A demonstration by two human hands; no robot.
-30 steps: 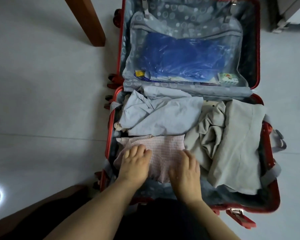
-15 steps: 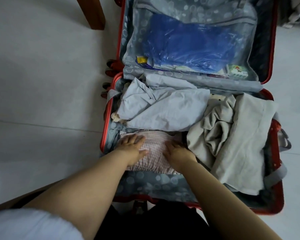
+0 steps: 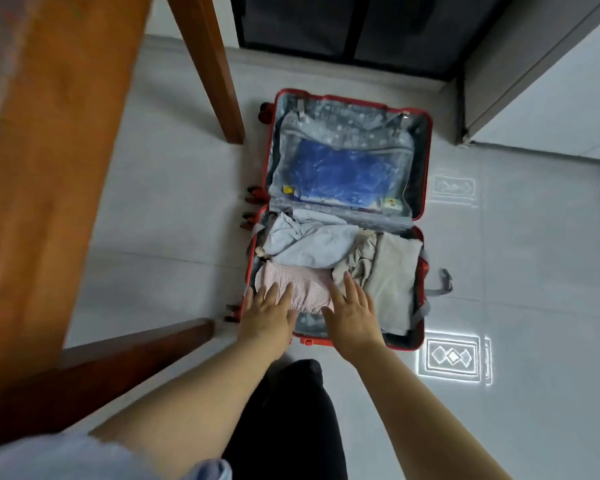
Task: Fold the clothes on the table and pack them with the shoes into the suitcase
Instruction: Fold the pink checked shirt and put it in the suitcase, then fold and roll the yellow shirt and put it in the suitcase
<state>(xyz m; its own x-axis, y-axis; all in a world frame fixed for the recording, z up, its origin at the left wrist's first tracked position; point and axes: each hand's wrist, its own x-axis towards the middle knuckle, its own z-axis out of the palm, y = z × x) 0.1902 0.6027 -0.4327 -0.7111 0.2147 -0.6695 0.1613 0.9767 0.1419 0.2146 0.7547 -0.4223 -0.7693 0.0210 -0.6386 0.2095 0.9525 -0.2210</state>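
A red suitcase (image 3: pixel 426 161) lies open on the floor. Its near half holds a folded pink checked garment (image 3: pixel 305 285), a crumpled light blue shirt (image 3: pixel 312 240) behind it and a beige garment (image 3: pixel 392 282) on the right. My left hand (image 3: pixel 267 313) hovers with straight fingers over the pink garment's left end. My right hand (image 3: pixel 352 313) is spread over its right end, beside the beige cloth. Whether they touch the cloth I cannot tell. The lid's mesh pocket shows a blue plastic bag (image 3: pixel 340 174). No shoes are in sight.
A wooden table (image 3: pixel 45 174) fills the left, with one leg (image 3: pixel 208 64) standing next to the suitcase's far left corner and a rail (image 3: pixel 118 368) near my left arm. A dark cabinet (image 3: pixel 343 26) and a grey unit (image 3: pixel 534 71) stand behind. Light patches mark the tiled floor (image 3: pixel 454 358).
My head has risen far back, so the suitcase looks much smaller and the table comes into view. Both hands have lifted from pressing the pink garment and drawn toward its near edge.
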